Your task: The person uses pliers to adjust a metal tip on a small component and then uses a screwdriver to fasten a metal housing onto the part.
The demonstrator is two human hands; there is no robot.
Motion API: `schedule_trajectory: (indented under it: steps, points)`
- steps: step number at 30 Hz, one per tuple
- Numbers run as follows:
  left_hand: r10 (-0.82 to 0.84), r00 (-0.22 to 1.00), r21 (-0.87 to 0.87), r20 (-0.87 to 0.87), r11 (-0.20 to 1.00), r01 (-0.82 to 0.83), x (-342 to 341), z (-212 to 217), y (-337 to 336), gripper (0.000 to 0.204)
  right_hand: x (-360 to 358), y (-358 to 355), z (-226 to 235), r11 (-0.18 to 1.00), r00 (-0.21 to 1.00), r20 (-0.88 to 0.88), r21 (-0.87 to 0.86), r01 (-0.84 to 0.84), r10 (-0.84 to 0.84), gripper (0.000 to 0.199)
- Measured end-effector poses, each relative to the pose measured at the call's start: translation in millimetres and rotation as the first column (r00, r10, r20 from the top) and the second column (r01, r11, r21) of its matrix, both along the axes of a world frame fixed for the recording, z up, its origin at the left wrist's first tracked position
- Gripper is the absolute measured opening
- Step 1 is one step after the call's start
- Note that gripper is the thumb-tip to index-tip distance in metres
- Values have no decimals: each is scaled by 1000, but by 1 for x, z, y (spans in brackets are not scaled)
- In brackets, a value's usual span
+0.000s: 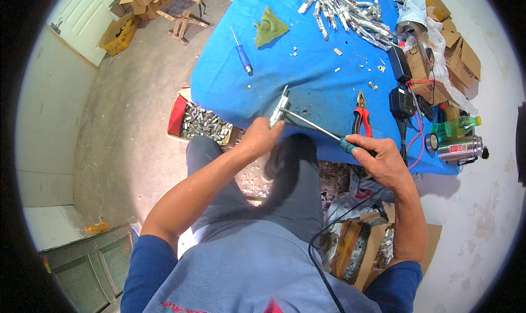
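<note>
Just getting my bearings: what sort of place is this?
Probably a small workshop: the right hand holds a screwdriver, pliers lie on the blue-covered table, and a red box beside it holds small pieces.

Left hand (264, 134) grips the lower end of a narrow whitish metal part (280, 108), held tilted above the near edge of a blue cloth-covered table (224, 91). Right hand (385, 161) holds a teal-handled screwdriver with a long steel shaft (319, 126); its tip meets the part's side.

Tabletop: red-and-black-handled pliers (362, 117) lie near the right hand; a blue-handled screwdriver (243, 56) lies farther off, beside a crumpled olive-green cloth (270, 27). Far side: heap of silvery-white strips (350, 14). Right edge: green plastic bottle (453, 128) just beside a steel flask (460, 148).

Below the table's left side: red-walled box (176, 116) containing many small metallic pieces (205, 123).
</note>
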State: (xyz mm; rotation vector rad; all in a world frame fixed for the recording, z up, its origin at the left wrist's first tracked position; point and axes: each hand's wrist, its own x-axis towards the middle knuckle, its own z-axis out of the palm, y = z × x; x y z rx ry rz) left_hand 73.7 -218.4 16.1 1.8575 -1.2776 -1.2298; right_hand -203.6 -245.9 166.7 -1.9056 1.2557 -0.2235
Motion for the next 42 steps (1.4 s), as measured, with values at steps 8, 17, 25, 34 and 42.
schedule_trajectory:
  steps: [8,17,25,34,42]
  points:
    - [-22,999,42,25,999,21,1,8,-3,54,10,14,-17,953,993,41,-287,-95,111,28]
    - [-59,998,33,-24,998,59,6,4,-1,53,0,19,-13,952,995,86,-305,-19,47,27]
    - [-49,999,63,-16,997,50,4,14,-2,56,3,20,-10,923,995,26,-374,-84,101,27]
    - [-5,1000,58,29,998,3,1,11,-1,57,10,11,8,884,981,-63,-424,-195,185,27]
    - [31,999,42,18,999,-32,-4,17,2,55,8,18,-13,955,997,41,-292,-54,69,27]
